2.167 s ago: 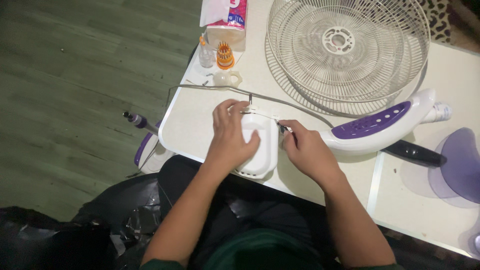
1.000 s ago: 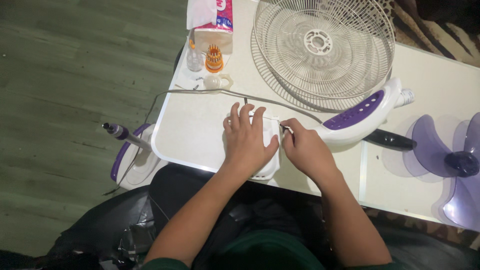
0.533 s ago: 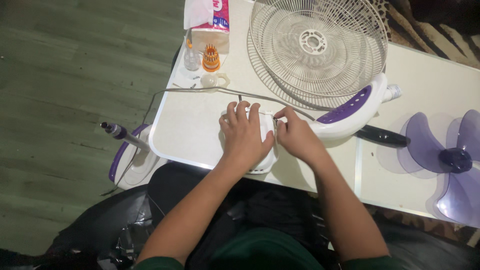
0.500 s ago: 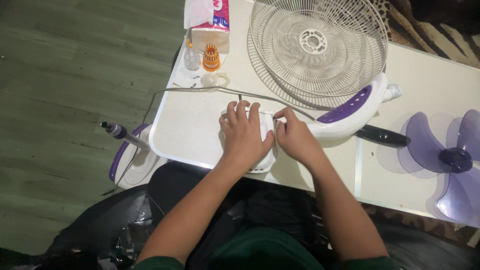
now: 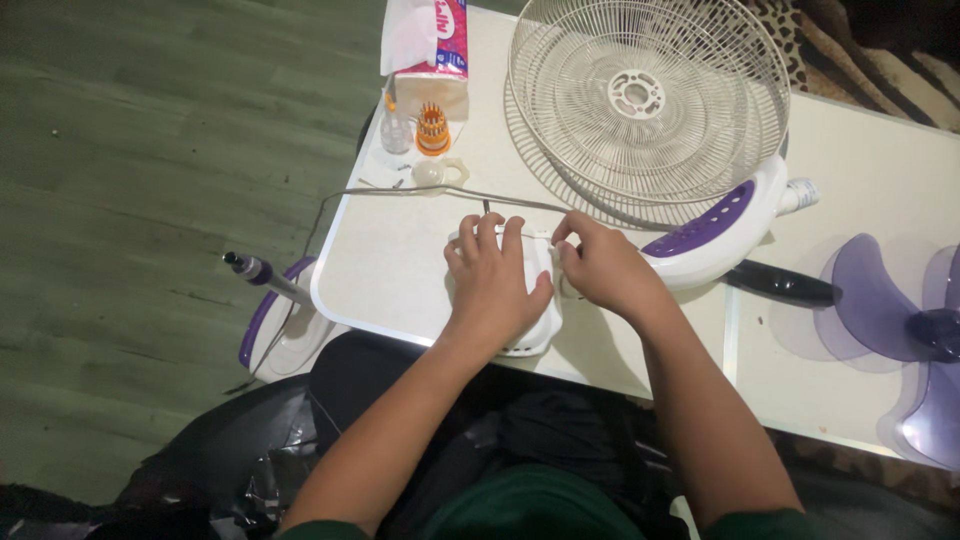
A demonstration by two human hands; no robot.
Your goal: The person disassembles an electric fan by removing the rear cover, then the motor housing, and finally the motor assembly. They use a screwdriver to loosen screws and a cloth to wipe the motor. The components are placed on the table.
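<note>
A person's left hand [image 5: 492, 283] lies flat, fingers spread, pressing down on a white plastic fan cover [image 5: 535, 318] at the near edge of a white table [image 5: 385, 260]. The right hand [image 5: 603, 268] sits just beside it, fingertips curled and pinched at the cover's upper right corner; whether they grip anything there is too small to tell. A grey cord [image 5: 420, 191] runs just beyond the fingers. Right of the hands rests a white and purple fan body [image 5: 722, 228], with stacked wire fan grilles [image 5: 645, 100] behind.
</note>
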